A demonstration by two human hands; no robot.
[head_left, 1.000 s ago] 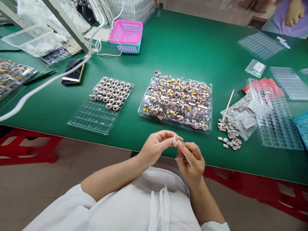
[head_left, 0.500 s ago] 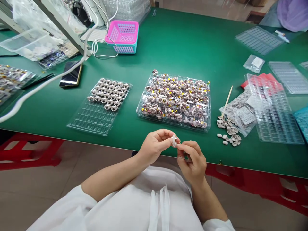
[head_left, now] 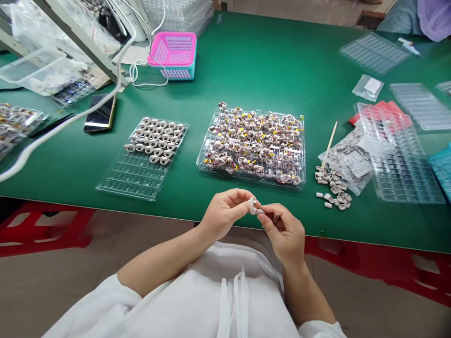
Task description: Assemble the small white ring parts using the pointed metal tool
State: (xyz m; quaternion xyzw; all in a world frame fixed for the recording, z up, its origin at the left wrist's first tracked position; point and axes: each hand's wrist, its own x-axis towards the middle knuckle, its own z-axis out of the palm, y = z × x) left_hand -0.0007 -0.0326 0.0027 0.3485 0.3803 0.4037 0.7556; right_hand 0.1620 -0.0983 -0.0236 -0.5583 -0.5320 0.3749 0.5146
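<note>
My left hand (head_left: 225,213) and my right hand (head_left: 283,230) meet at the near edge of the green table (head_left: 268,70), both pinching one small white plastic part (head_left: 252,206) between their fingertips. Just beyond them lies a clear tray heaped with several pale and yellow parts (head_left: 253,143). To its left a second clear tray (head_left: 143,157) holds rows of similar white parts in its far half. Loose small white pieces (head_left: 331,190) lie to the right, next to a clear bag of them (head_left: 347,162) and a thin wooden stick (head_left: 329,143).
Empty clear blister trays (head_left: 400,162) are stacked at the right, with red sheets under them. A pink basket (head_left: 174,54), a phone (head_left: 100,115), cables and plastic bins stand at the back left. Another person's purple sleeve (head_left: 433,16) shows at the far right corner.
The hands stay together on the white part; the right fingers have shifted around it, hiding its yellow spot. The view has drifted slightly, so the table contents sit a little further left.
</note>
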